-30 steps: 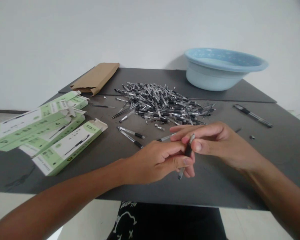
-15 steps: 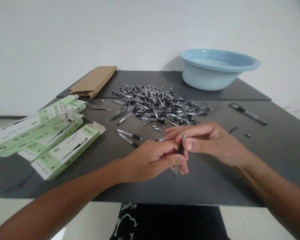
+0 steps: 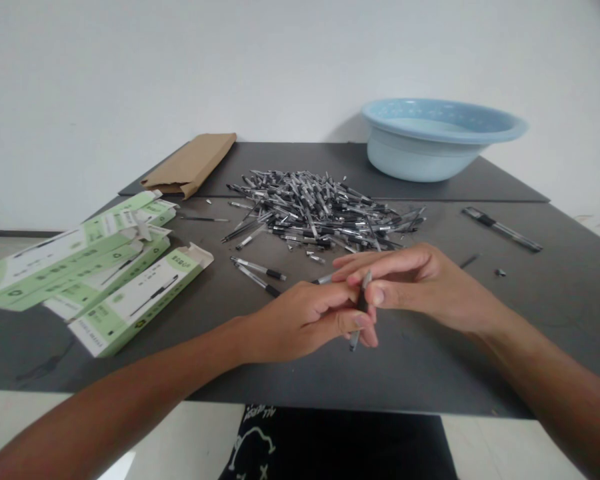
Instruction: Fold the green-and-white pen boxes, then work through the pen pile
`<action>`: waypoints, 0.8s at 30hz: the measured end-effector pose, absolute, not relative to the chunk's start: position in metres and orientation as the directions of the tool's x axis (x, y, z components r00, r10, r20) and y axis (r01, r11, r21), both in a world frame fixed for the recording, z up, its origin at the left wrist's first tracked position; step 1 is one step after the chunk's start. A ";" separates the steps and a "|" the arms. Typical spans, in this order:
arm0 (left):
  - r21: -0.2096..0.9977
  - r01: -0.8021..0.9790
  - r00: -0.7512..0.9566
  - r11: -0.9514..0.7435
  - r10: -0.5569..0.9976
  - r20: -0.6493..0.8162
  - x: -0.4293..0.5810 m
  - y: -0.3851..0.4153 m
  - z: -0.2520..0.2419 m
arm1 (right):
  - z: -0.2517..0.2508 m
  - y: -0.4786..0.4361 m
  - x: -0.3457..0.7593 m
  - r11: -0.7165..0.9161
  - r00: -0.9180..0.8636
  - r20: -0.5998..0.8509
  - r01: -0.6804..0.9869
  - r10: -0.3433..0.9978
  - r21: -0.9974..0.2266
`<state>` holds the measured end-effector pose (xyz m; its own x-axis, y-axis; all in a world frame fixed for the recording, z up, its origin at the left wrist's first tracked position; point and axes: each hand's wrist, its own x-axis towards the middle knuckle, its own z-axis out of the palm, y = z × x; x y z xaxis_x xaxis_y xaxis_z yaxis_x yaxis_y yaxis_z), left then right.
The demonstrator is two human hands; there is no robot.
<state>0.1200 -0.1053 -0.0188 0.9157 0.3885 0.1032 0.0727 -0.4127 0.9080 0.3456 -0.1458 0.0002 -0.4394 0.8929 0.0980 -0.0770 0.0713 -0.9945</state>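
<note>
Far left: green-and-white boxes (image 3: 143, 300) lie overlapping on the dark table (image 3: 430, 373), with a brown paper packet (image 3: 193, 162) behind them. The left forearm enters from the lower left corner and slants up toward mid-table. The left hand (image 3: 300, 323) points right, back uppermost, thumb extended; thumb and fingers grasp the pen (image 3: 363, 303) around its lower part.

Pen: in front of the near edge of the loose pen pile (image 3: 310, 203), between the two hands, steeply inclined in view, upper end leaning slightly right. Its dark grip shows between the hands; its lower end projects below the left thumb.

The right hand (image 3: 425, 287) points left, wrist bent, forearm running down to the lower right; thumb and index finger pinch the pen near its upper end, other fingers stretched out above the left hand's fingers. Farther right: a blue basin (image 3: 425, 160) at the back, then another pen (image 3: 503, 229) lying alone.
</note>
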 end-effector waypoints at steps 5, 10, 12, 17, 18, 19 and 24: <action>0.899 0.064 0.909 -0.432 0.397 0.126 0.120 -0.105 -0.018 | -0.001 -0.145 0.353 0.025 -0.489 0.101 -0.160 0.866 -0.987; 0.925 0.043 0.901 -0.378 0.415 0.127 0.120 -0.108 -0.017 | -0.001 -0.142 0.366 0.205 -0.303 0.176 0.066 0.937 -0.977; 0.921 0.040 0.895 -0.387 0.424 0.139 0.120 -0.109 -0.017 | -0.002 -0.138 0.370 0.265 -0.161 0.233 0.218 0.959 -0.939; 0.912 0.033 0.886 -0.409 0.434 0.163 0.121 -0.112 -0.021 | -0.008 -0.121 0.381 0.271 0.114 0.370 0.492 0.922 -0.827; 0.915 0.034 0.884 -0.403 0.439 0.161 0.121 -0.112 -0.022 | -0.010 -0.117 0.384 0.254 0.154 0.379 0.513 0.912 -0.820; 0.919 0.033 0.880 -0.393 0.448 0.160 0.121 -0.113 -0.022 | -0.011 -0.114 0.387 0.240 0.192 0.391 0.531 0.900 -0.813; 0.948 -0.053 0.783 -0.314 0.576 0.235 0.122 -0.114 -0.028 | -0.018 -0.103 0.404 0.189 0.280 0.476 0.665 0.834 -0.722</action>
<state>0.1224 -0.1142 -0.0281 0.7825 0.5765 0.2352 -0.0533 -0.3144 0.9478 0.4039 -0.1027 -0.0176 0.2800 0.8337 0.4760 0.6652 0.1890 -0.7223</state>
